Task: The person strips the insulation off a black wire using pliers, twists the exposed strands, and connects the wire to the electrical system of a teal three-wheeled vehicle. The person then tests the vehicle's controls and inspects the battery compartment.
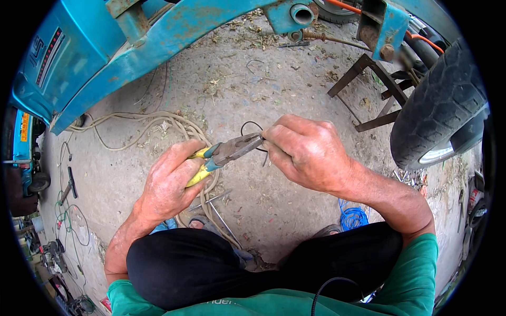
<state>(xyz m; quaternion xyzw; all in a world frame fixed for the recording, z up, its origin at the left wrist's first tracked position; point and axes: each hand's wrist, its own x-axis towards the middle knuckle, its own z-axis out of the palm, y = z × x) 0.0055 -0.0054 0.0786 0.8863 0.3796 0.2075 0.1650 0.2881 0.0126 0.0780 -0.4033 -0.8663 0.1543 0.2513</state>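
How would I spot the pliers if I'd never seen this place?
Start from the big turquoise metal frame across the top of the picture. Below it, the left hand holds the pliers, their metal jaws pointing toward the right hand. Unlike the pale rope and thin black wire nearby, they have yellow-and-teal handles.

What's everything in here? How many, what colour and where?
Pliers: one, grey with yellow-blue handles, centre
Thin wire: one, black, by pliers' tip
Rope: count unclear, beige, left
Cord bundle: one, blue, lower right
Machine frame: one, teal, top left
Large tyre: one, black, right
Stand: one, brown, upper right
T-shaped tool: one, dark, left
Scattered bits: uncountable, mixed, lower left
Trousers: one pair, black, bottom
Shirt: one, green, bottom
Left fingers: one set, bare, round pliers
Right fingers: one set, bare, at wire
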